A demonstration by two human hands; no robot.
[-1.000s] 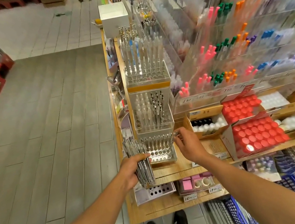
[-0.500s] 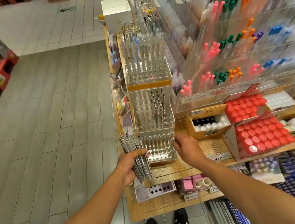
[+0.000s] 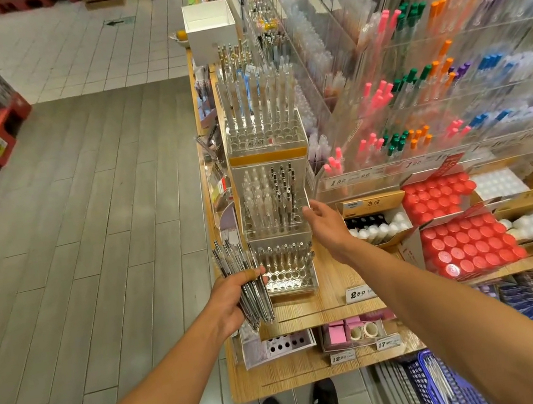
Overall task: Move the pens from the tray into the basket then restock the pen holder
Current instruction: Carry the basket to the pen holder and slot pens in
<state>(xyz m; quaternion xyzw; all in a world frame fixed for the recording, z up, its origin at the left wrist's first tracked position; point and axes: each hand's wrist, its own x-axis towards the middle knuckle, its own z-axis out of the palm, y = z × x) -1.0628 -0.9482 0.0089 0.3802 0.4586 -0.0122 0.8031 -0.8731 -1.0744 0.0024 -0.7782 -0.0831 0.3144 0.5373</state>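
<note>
Low in the middle of the frame, the left hand (image 3: pixel 234 297) grips a thick bundle of clear-barrelled pens with dark tips (image 3: pixel 245 283), fingers curled round the middle of it; the bundle slants up toward the left, just beside the lowest tier of the clear acrylic stepped pen holder (image 3: pixel 273 200). That front tier (image 3: pixel 286 269) carries a row of pens along its back and bare round holes nearer the viewer. The right hand (image 3: pixel 326 224) hovers right of centre with its fingers loosely extended and nothing in it, the fingertips (image 3: pixel 307 209) at the right edge of the holder's middle tier, which holds clear and black pens. The holder stands on the light wooden display surface (image 3: pixel 333 298). At the bottom right edge of the frame sits the blue plastic mesh basket (image 3: pixel 455 387) on the floor, with long pale items inside. To the right, cardboard boxes of red-capped bottles (image 3: pixel 466 245) fill the surface.
</note>
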